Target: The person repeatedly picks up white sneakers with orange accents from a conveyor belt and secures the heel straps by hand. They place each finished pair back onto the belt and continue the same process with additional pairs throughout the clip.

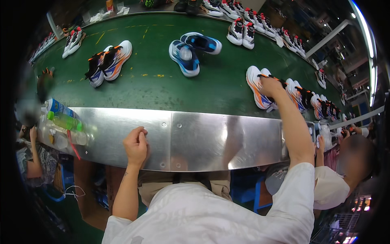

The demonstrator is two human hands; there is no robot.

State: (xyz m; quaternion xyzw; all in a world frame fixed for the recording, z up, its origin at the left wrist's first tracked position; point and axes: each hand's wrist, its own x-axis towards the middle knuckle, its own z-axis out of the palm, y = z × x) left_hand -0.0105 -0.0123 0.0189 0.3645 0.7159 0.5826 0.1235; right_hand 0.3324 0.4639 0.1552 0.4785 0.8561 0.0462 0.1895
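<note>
My right hand (271,86) reaches out over the green belt, its fingers down at the collars of a pair of white sneakers (254,84) with orange and purple trim. The fingertips are hidden in the shoes' dark openings. Just above the steel ledge (203,140), near me on the left, my left hand (136,145) is curled closed, with nothing visible in it. Ahead, in the middle of the belt, lie two blue sneakers (185,59) set at an angle to each other, a pale wad inside one. A black, white and orange pair (109,63) stands farther left.
More matching sneakers (298,95) line up to the right. White, black and red shoes (241,34) stand along the far side. Plastic bottles (65,120) lie at the ledge's left end. A co-worker (333,183) sits close on my right, another person on my left.
</note>
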